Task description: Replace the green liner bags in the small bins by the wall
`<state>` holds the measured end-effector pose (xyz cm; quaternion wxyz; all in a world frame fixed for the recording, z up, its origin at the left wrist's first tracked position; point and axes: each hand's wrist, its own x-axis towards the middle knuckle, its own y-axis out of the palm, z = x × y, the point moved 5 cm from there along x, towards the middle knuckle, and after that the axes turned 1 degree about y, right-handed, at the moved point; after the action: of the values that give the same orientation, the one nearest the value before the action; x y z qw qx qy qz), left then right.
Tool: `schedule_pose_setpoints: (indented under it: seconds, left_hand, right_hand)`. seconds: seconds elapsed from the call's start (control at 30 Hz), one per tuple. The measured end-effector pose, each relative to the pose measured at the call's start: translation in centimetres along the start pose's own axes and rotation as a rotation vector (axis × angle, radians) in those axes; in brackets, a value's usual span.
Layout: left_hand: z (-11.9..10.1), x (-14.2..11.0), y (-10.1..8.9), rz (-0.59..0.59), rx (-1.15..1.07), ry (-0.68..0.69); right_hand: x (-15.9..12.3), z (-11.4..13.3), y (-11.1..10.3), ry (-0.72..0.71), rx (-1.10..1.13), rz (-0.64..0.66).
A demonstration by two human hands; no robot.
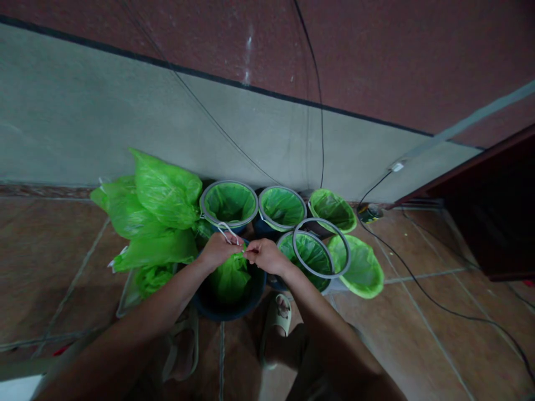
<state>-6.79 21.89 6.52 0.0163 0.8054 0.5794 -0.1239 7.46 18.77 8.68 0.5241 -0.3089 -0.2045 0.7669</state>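
Note:
A dark blue bin (229,303) stands on the floor in front of me with a gathered green bag (229,278) inside it. My left hand (218,249) is closed on the bag's white drawstring (228,231), which loops up above the fingers. My right hand (264,255) pinches the other end of the string just beside it, over the bag's gathered top. Both hands meet above the bin's mouth.
Several small bins lined with green bags (229,202) stand against the wall, one with a loose grey ring (321,248) leaning on it. Tied full green bags (161,195) pile at the left. Black cables (418,284) cross the tiled floor at right. My sandalled foot (278,317) is below.

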Motion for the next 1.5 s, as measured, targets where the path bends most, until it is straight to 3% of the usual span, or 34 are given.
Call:
schedule_pose_setpoints:
  seconds: [0.13,0.37,0.6,0.73,0.9,1.13,1.3,1.5]
  left_hand:
    - [-0.3,0.3,0.1,0.059,0.207,0.112]
    - [-0.6,0.0,0.6,0.003,0.55,0.224]
    - [-1.0,-1.0,1.9,-0.018,0.567,0.328]
    - [-1.1,-1.2,1.9,-0.033,0.572,0.309]
    - [-1.2,-1.1,1.5,0.016,0.544,0.227]
    - [-0.9,-0.9,1.6,0.052,0.499,0.197]
    - [-0.7,-0.7,1.7,0.065,0.614,0.167]
    - [-1.0,-0.7,1.1,0.125,0.837,0.078]
  right_hand:
    - [0.0,-0.4,0.0,0.039,-0.018,0.02]
    - [0.2,0.2,0.1,0.01,-0.007,0.047]
    - [0.5,-0.8,0.5,0.095,0.101,0.022]
    - [1.0,-1.9,1.5,0.088,0.286,0.081]
    - [1.2,-2.4,1.2,0.107,0.334,0.038]
    - [0.8,-1.1,0.1,0.071,-0.01,-0.054]
    - [0.3,0.2,-0.1,0.016,-0.324,-0.054]
    - [-0.2,-0.7,-0.8,0.222,-0.626,-0.081]
